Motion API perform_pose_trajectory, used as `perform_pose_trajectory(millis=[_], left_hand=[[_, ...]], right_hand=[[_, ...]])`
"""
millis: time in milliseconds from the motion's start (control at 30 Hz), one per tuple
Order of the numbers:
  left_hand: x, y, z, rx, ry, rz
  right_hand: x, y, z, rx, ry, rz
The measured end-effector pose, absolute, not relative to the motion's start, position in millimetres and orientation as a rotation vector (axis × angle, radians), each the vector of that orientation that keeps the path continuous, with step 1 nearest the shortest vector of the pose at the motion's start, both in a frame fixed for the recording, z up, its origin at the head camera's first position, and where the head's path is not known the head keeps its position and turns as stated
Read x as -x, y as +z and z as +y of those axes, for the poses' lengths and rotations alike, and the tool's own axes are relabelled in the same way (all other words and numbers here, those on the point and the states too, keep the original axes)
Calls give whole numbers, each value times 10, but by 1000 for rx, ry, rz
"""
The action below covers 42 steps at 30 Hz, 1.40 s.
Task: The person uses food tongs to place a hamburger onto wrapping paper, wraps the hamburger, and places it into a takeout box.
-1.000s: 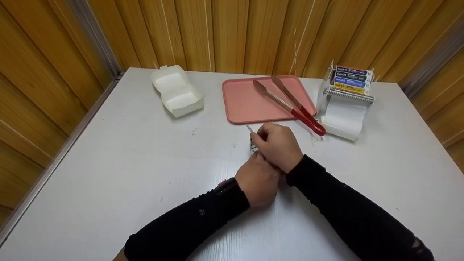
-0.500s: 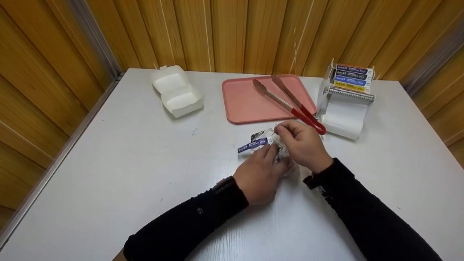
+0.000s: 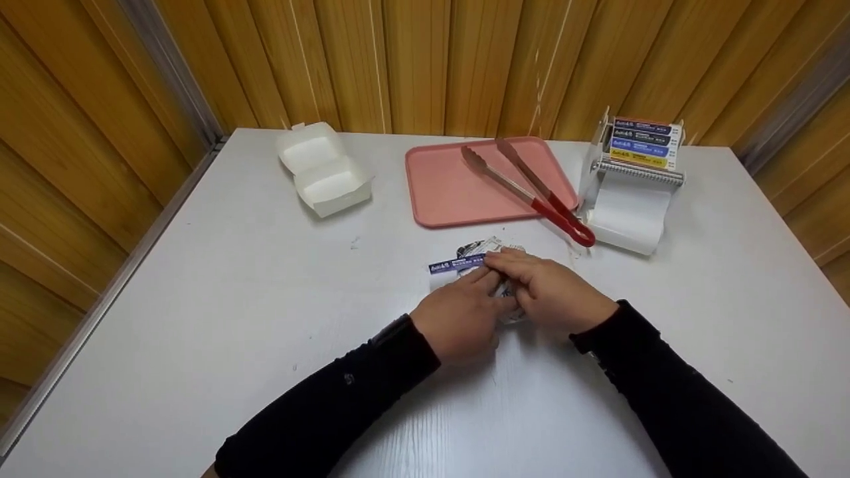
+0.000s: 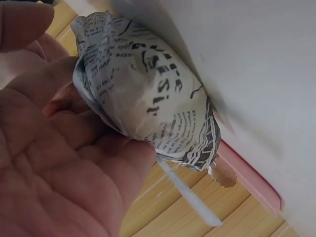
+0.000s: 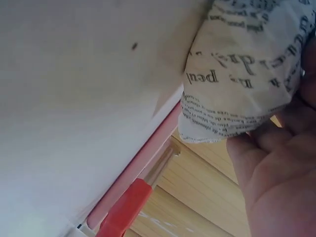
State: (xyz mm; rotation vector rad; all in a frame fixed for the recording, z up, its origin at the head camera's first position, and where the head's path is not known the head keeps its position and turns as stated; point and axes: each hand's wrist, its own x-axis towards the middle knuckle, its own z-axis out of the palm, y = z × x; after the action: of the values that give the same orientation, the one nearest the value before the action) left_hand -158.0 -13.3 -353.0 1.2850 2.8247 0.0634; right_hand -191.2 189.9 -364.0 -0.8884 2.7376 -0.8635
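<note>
A rounded packet in newspaper-print paper lies on the white table, largely covered by both hands in the head view. A blue printed label strip lies across its top, its left end sticking out past the paper. My left hand rests on the packet's near left side, extended fingers against the label. From the right, my right hand lays its straight fingers over the label's right part, its fingertips close to the left hand's. What is inside the paper is hidden.
Behind the packet lies a pink tray with red-handled tongs across its right side. A label dispenser with a hanging white strip stands at the back right. An unfolded white carton sits at the back left.
One second ago the right hand pinched a small pale strip above the left hand. It moved right, uncovering packet and label, then came back left and flattened its fingers on the label.
</note>
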Motion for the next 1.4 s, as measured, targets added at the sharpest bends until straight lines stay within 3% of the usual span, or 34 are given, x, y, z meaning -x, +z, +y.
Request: perform_pose_trajectory(millis=[233, 500, 800, 1400], left_hand=[[1715, -3400, -268, -1124, 336, 2776], [1884, -3350, -466, -655, 940, 2918], [1815, -3513, -300, -684, 772, 2859], [1884, -3609, -341, -591, 937, 2726]], right_hand=[[1903, -3643, 1931, 918, -710, 2688], [1866, -3679, 1905, 924, -608, 2729], [1841, -3712, 1867, 920, -608, 2759], [1840, -3720, 1843, 909, -608, 2800]])
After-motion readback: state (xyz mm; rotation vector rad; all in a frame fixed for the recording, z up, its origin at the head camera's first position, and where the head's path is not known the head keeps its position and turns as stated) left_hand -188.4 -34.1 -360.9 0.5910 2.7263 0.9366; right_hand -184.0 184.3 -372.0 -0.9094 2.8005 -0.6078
